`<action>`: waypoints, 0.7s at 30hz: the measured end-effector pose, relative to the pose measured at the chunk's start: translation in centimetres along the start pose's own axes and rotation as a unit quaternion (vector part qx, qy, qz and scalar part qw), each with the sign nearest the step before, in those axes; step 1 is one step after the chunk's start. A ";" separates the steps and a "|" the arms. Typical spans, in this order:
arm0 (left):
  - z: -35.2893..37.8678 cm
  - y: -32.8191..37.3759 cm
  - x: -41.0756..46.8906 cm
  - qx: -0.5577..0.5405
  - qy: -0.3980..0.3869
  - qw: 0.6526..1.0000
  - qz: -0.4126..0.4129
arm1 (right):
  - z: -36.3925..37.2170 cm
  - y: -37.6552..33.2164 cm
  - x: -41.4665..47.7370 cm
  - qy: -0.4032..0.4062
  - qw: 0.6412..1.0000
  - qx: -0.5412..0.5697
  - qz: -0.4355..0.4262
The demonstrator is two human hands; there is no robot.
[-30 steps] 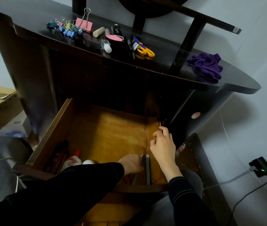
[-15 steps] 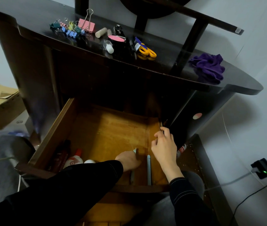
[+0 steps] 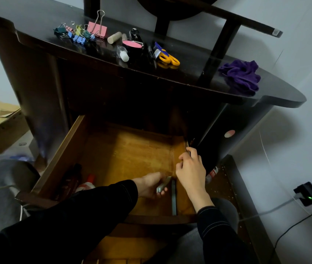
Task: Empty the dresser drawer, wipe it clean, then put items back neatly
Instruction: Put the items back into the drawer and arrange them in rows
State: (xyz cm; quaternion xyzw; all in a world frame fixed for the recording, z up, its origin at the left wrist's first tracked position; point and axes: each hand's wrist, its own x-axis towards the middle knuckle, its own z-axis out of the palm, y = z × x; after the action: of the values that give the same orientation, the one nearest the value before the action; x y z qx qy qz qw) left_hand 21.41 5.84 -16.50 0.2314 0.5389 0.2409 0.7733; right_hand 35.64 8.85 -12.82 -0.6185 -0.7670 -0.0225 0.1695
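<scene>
1. I see the left hand (image 3: 148, 187) clenched around one slim grey stick (image 3: 163, 185), low at the front of the open wooden drawer (image 3: 63, 155). The stick's long axis runs diagonally, and its far end points toward the drawer's back right corner.
2. A second slim grey stick (image 3: 174, 199) lies flat on the drawer floor just beside the right wall, its long axis running front to back. That makes two sticks.
3. The right hand (image 3: 191, 174) grips the top edge of the drawer's right wall, fingers curled over it.
4. Near the front left corner I count one white glue bottle with a red cap (image 3: 88, 184), partly hidden by my sleeve, beside a dark item I cannot make out.
5. On the dark tabletop (image 3: 189, 73) above, I count:
   - one pair of yellow-handled scissors (image 3: 168, 59)
   - one crumpled purple cloth (image 3: 240, 77)
   - one round pink compact (image 3: 132, 44)
   - one beige cylinder (image 3: 114, 37)
   - a tangle of coloured binder clips (image 3: 80, 33), too bunched to count
</scene>
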 end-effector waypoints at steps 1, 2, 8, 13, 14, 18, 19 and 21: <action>-0.1 0.0 0.0 -0.013 0.005 1.000 -0.003 | 0.0 0.0 0.0 0.000 1.000 0.001 0.001; -0.2 0.0 0.1 -0.016 0.011 1.000 -0.004 | 0.0 0.0 0.0 -0.001 1.000 0.002 0.001; -0.1 -0.3 0.5 0.068 0.104 0.992 0.012 | 0.1 0.1 0.1 0.000 1.000 -0.001 0.001; 0.2 -0.5 1.3 0.202 0.172 0.956 0.128 | 0.1 0.1 0.1 -0.001 1.000 -0.001 -0.001; 0.1 -0.5 1.3 0.218 0.176 0.950 0.141 | 0.1 0.1 0.1 0.000 1.000 -0.001 0.000; -0.1 -0.8 1.6 0.314 0.212 0.912 0.156 | 0.1 0.1 0.0 0.001 1.000 -0.001 -0.002; -0.1 -1.0 1.8 0.334 0.222 0.904 0.145 | 0.1 0.1 0.0 0.001 1.000 -0.001 -0.001; 0.1 -1.3 2.1 0.354 0.229 0.898 0.123 | 0.1 0.1 0.0 -0.001 1.000 -0.002 0.000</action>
State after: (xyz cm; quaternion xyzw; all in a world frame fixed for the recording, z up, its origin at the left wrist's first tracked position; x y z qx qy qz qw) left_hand 22.31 6.16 -18.78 0.4928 0.7180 0.1742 0.4597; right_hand 35.66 8.92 -12.96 -0.6186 -0.7672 -0.0239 0.1678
